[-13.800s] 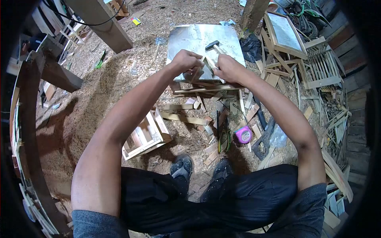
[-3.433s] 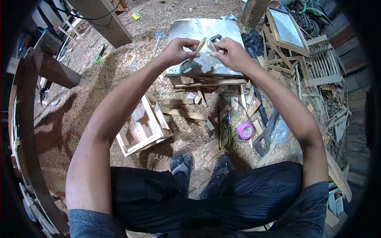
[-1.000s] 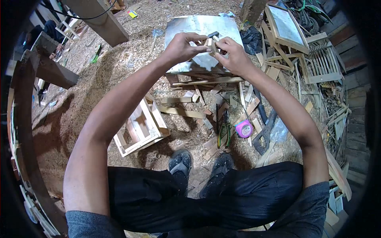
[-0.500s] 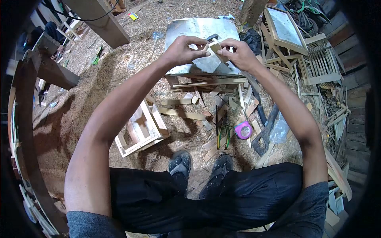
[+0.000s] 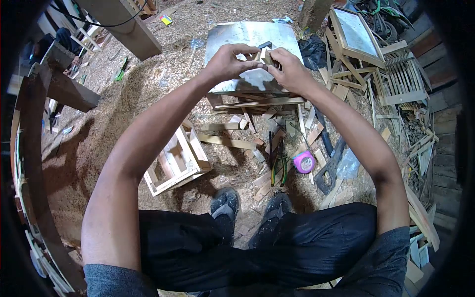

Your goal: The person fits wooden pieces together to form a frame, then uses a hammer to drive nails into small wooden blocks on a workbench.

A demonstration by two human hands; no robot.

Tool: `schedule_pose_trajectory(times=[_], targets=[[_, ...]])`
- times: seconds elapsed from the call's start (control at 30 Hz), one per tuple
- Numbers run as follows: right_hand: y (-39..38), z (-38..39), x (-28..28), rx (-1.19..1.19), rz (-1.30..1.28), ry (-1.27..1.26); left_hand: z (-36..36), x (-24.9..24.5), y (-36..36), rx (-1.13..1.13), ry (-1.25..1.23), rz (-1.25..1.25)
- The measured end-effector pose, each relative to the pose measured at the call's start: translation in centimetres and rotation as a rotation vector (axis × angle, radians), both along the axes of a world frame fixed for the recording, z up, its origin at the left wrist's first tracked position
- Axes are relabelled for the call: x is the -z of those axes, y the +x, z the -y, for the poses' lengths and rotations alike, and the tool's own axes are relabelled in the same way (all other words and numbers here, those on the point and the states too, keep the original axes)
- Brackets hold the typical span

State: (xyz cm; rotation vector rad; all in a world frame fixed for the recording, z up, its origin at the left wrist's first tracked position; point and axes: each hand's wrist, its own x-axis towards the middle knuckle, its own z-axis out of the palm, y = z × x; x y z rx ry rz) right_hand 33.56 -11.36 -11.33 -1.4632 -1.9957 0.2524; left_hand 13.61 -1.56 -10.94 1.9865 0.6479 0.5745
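Over the low metal-topped table (image 5: pixel 237 37), a small pale piece of wood (image 5: pixel 263 55) is pinched between the fingertips of both hands. My left hand (image 5: pixel 235 62) grips it from the left, thumb and index finger bent toward it. From the right, my right hand (image 5: pixel 288 71) closes on the same piece, with thumb and fingers together. The fingers cover much of the wood. Just beyond the fingertips lies a dark object (image 5: pixel 265 45) like a hammer head, partly hidden.
A wooden frame box (image 5: pixel 180 158) lies on the shavings at left. Pliers (image 5: pixel 279 171), a pink tape measure (image 5: pixel 304 162), a handsaw (image 5: pixel 329 173) and wood offcuts lie before my feet. Slatted wooden pieces (image 5: pixel 403 79) are piled at right. A post (image 5: pixel 123 29) stands at left.
My hands have come together: the piece of wood in my right hand has turned and shifted slightly left, and my left fingertips now meet it.
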Motion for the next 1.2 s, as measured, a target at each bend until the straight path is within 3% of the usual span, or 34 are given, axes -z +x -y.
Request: schedule_pose_trajectory(times=[0.07, 0.17, 0.23, 0.7, 0.97, 1.2], targets=[[0.4, 0.0, -0.2, -0.027, 0.023, 0.005, 0.0, -0.3, -0.1, -0.023, -0.042, -0.033], [1.0, -0.3, 0.1, -0.053, 0.062, -0.062, -0.1, 0.0, 0.1, -0.008, 0.098, 0.031], [0.8, -0.2, 0.1, -0.070, 0.047, -0.069, 0.1, -0.3, 0.1, -0.017, -0.022, -0.026], [0.6, -0.8, 0.1, -0.082, 0.099, -0.066, 0.0, 0.2, 0.4, -0.049, -0.012, 0.023], [-0.2, -0.6, -1.3, -0.043, 0.057, -0.212, 0.4, -0.3, 0.2, -0.079, -0.025, 0.016], [0.3, -0.8, 0.2, -0.053, 0.036, -0.136, 0.1, -0.4, 0.1, -0.077, -0.105, -0.018]])
